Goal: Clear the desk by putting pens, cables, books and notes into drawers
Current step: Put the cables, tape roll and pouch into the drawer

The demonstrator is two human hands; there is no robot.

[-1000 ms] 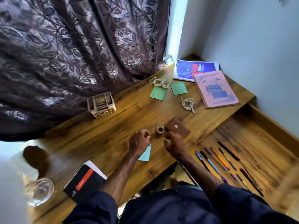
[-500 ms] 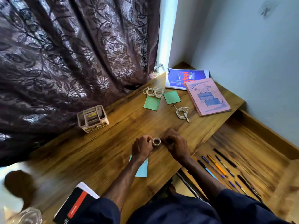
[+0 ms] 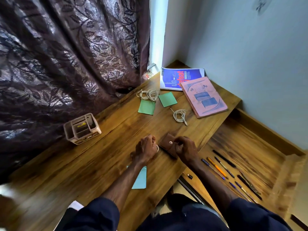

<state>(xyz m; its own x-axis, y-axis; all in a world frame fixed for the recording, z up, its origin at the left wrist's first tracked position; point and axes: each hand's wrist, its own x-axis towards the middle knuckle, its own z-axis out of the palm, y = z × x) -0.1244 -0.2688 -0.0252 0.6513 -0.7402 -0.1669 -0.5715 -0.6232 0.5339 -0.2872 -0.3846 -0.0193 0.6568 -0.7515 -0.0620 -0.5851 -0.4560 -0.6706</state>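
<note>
Trouble looked likeliest for the pale blue paper note point(image 3: 140, 179) under the left forearm: one drag of that arm could sweep it off the wooden bench point(image 3: 100, 164). The left hand point(image 3: 145, 150) had its fingers curled round a small white roll point(image 3: 157, 148) that barely showed, and a loose hold might let it run off the edge. The right hand point(image 3: 186, 149) pinched the near end of a brown leather snap pouch point(image 3: 167, 144). The pouch lay flat mid-bench, stud upward, and its long axis seemed to slant from near right to far left.
</note>
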